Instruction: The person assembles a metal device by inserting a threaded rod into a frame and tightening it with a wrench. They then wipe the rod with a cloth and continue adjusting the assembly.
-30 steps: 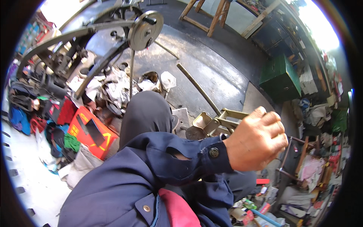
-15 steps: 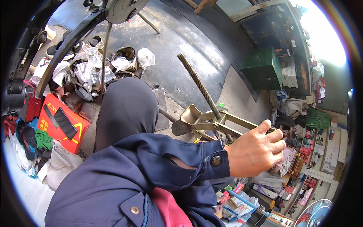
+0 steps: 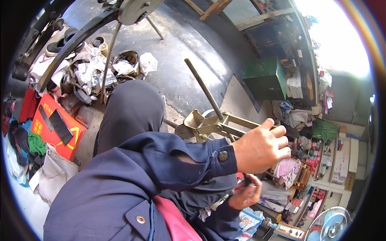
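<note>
Left hand (image 3: 263, 147) extends rightward, fingers bent (right hand (image 3: 243, 197) nearby, fingers curled).

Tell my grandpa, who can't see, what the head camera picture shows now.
A person's curled left hand hides one end of a metal frame with a threaded rod, while the right hand, lower down, holds something dark. Around them are an orange-red box, a green box and a blue-bladed fan.

I see a green box (image 3: 265, 79) at two o'clock, a green bundle (image 3: 325, 130) at three and a fan (image 3: 333, 228) at four; an orange box (image 3: 50, 134) shows at nine, a clear bag (image 3: 148, 63) at eleven.
</note>
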`<state>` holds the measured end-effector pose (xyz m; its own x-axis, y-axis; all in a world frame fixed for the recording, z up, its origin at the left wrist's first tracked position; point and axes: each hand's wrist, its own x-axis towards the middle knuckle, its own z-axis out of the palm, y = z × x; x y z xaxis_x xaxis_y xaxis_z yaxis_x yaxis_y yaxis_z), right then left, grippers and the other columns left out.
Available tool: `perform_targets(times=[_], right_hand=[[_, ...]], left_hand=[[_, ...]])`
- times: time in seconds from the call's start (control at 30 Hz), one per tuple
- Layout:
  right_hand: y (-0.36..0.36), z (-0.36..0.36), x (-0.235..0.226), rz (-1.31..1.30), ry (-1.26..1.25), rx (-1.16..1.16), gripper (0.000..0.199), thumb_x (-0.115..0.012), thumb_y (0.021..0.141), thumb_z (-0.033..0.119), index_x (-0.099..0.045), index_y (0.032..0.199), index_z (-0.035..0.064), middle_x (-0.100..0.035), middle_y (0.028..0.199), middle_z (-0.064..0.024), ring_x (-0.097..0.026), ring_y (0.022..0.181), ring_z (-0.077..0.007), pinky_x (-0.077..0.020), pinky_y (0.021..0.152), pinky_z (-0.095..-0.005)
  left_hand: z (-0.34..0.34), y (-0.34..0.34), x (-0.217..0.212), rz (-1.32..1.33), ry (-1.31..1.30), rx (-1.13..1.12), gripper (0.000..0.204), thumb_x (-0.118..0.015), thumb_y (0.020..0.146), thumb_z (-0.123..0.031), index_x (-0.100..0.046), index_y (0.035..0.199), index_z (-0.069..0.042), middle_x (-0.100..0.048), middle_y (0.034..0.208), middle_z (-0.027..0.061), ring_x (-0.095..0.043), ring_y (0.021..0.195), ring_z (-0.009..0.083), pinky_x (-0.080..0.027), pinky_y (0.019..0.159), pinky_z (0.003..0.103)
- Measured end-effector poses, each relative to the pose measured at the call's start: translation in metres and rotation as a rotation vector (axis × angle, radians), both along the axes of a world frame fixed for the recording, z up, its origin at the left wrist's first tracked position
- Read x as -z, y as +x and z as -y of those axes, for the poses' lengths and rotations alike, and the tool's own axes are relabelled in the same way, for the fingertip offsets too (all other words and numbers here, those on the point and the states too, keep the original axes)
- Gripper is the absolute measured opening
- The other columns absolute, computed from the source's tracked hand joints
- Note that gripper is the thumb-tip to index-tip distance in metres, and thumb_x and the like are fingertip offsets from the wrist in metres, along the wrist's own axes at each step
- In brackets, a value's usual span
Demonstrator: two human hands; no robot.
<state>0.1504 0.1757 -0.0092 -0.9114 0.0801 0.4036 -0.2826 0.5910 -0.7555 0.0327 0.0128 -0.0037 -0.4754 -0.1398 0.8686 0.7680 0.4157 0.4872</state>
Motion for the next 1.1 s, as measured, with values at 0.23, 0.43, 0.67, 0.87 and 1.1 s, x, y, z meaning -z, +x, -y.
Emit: perform_targets(times=[0.23, 0.43, 0.67, 0.87, 1.1], right_hand=[[-0.095, -0.007, -0.029, -0.172, 0.102, 0.092, 0.053, -0.047, 0.105, 0.051, -0.063, 0.099, 0.0016, -0.061, 0.073, -0.0072, -0.049, 0.054, -0.0095, -0.0373, 0.051, -0.0273], [-0.061, -0.017, -0.016, -0.130, 0.011, 0.009, 0.054, -0.046, 0.104, 0.054, -0.063, 0.104, 0.0033, -0.061, 0.074, -0.0071, -0.049, 0.055, -0.0114, -0.0382, 0.053, -0.0295], [-0.012, -0.025, 0.019, 0.150, -0.320, 0.004, 0.055, -0.045, 0.104, 0.057, -0.062, 0.109, 0.0052, -0.060, 0.075, -0.0070, -0.050, 0.057, -0.0137, -0.0393, 0.056, -0.0319], [0.011, -0.004, 0.082, 0.706, -0.957, 0.073, 0.057, -0.044, 0.104, 0.060, -0.061, 0.114, 0.0069, -0.059, 0.075, -0.0070, -0.050, 0.058, -0.0156, -0.0402, 0.058, -0.0341], [0.061, 0.018, 0.064, 0.896, -1.422, -0.213, 0.053, -0.056, 0.103, 0.055, -0.060, 0.115, 0.0042, -0.060, 0.077, -0.0085, -0.052, 0.057, -0.0172, -0.0425, 0.055, -0.0366]], left_hand=[[-0.005, 0.004, -0.001, -0.042, 0.064, 0.035, 0.017, -0.069, 0.074, -0.025, -0.064, 0.086, -0.014, -0.063, 0.088, -0.0004, -0.060, 0.096, 0.0210, -0.046, 0.086, 0.043], [-0.011, 0.001, 0.002, -0.046, 0.047, 0.020, 0.015, -0.067, 0.078, -0.025, -0.068, 0.087, -0.014, -0.062, 0.089, -0.0003, -0.059, 0.101, 0.0218, -0.044, 0.090, 0.046], [-0.015, 0.002, 0.004, -0.054, 0.066, 0.020, 0.015, -0.068, 0.076, -0.024, -0.060, 0.086, -0.017, -0.057, 0.083, -0.0025, -0.058, 0.095, 0.0198, -0.045, 0.086, 0.042], [-0.011, -0.001, 0.003, -0.048, 0.064, -0.005, 0.015, -0.070, 0.076, -0.022, -0.060, 0.087, -0.017, -0.057, 0.084, -0.0030, -0.060, 0.096, 0.0198, -0.046, 0.085, 0.040], [-0.009, 0.000, 0.003, -0.045, 0.027, -0.019, 0.016, -0.070, 0.075, -0.021, -0.060, 0.087, -0.017, -0.057, 0.083, -0.0033, -0.061, 0.096, 0.0197, -0.047, 0.083, 0.038]])
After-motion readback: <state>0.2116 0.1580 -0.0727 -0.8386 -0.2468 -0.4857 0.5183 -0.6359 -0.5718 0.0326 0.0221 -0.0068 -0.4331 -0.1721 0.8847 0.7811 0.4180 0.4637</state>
